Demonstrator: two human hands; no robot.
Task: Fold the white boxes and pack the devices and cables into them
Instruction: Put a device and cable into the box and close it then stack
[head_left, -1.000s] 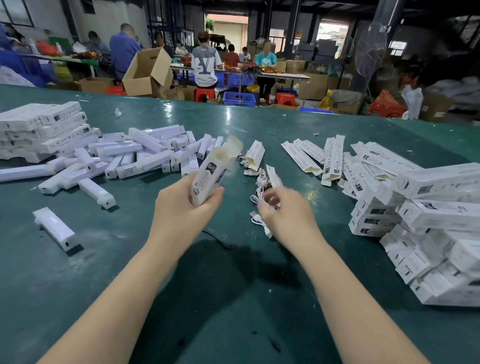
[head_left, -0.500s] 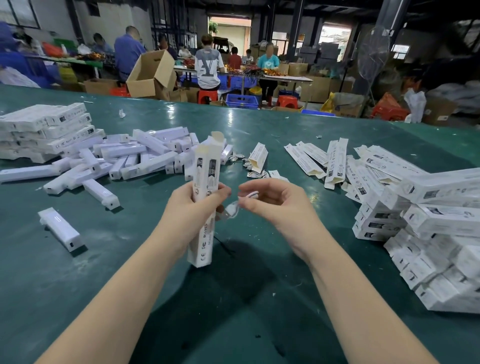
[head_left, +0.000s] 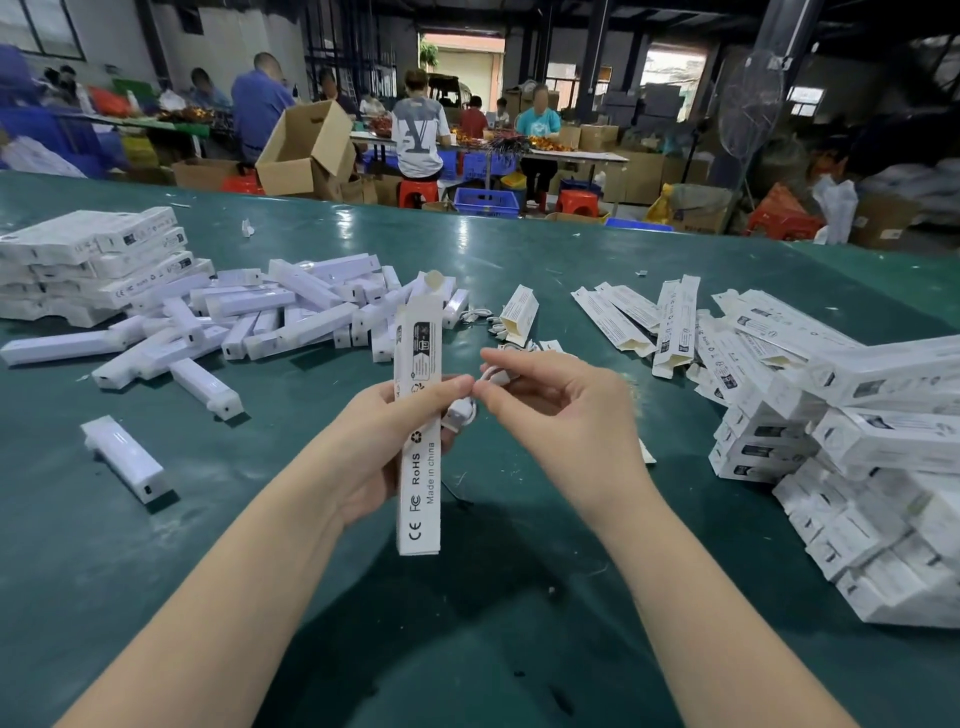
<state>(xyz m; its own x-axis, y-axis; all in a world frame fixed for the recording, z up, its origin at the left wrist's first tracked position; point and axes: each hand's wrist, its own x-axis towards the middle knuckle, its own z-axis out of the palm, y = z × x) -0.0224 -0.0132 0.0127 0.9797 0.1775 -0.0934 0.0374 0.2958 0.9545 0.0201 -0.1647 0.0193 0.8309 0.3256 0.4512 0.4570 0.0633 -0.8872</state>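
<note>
Fingers first: the right hand (head_left: 558, 410) has thumb and fingertips (head_left: 485, 357) pinched down tight on a small coiled white cable (head_left: 470, 402), the other fingers loosely curled behind. The left hand (head_left: 387, 441) is wrapped round the middle of a tall white box (head_left: 418, 421), thumb lying across its printed face, and the cable hangs right between the two hands, touching the box's right edge. The box stands nearly upright with its top flap (head_left: 432, 282) open.

Handling-wise, I'd guess the box is thin card: light, easy to crush, so hold the long sides mid-body like this and don't squeeze. The cable looks floppy and springy; pinch it by the coil or the plug end, otherwise it'll unwind. It probably has to go in through that open top.

Further out on the green table (head_left: 156, 571), a single loose device (head_left: 124, 457) lies to the left, then a messy pile of white devices (head_left: 270, 317). More cables (head_left: 483, 317) sit just beyond the hands, flat unfolded boxes (head_left: 644, 322) to the right, and a heap of packed boxes (head_left: 857, 441) far right. A neat stack of boxes (head_left: 93, 260) sits back left. Behind the table, people work at benches among cardboard cartons (head_left: 306, 150).
</note>
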